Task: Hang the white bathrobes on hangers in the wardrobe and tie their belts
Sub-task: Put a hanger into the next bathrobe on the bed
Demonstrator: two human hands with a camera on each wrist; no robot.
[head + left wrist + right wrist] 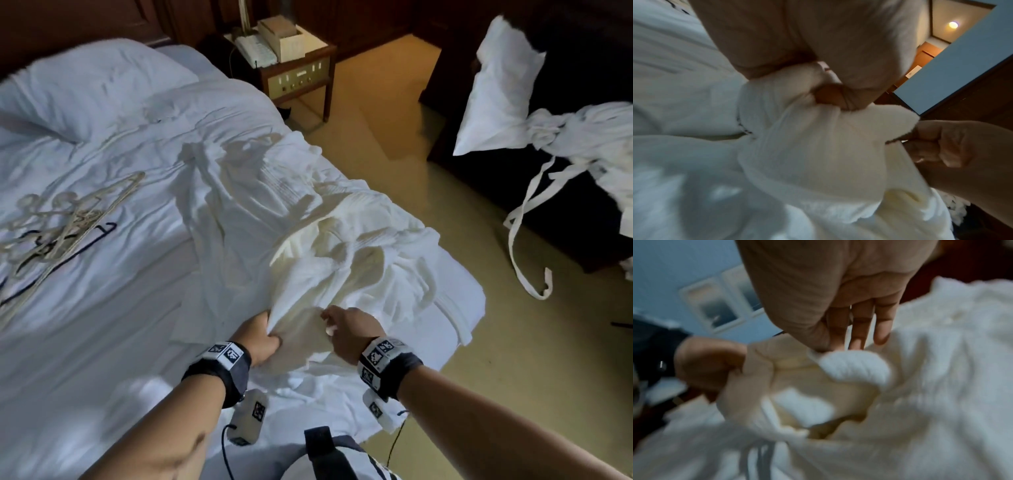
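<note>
1. Lying crumpled on the bed (85,342), the bathrobe (308,240) is gripped at its near edge by the left hand (262,337), fingers curled round a bunched fold.
2. Just right of that grip, the same edge is pinched by the right hand (349,330).
3. The collar is best found and spread between both grips before lifting.
4. Hangers (58,222) lie well left of the grips, within reach once the collar is opened.
5. Another bathrobe (589,137) lies far to the right.
</note>
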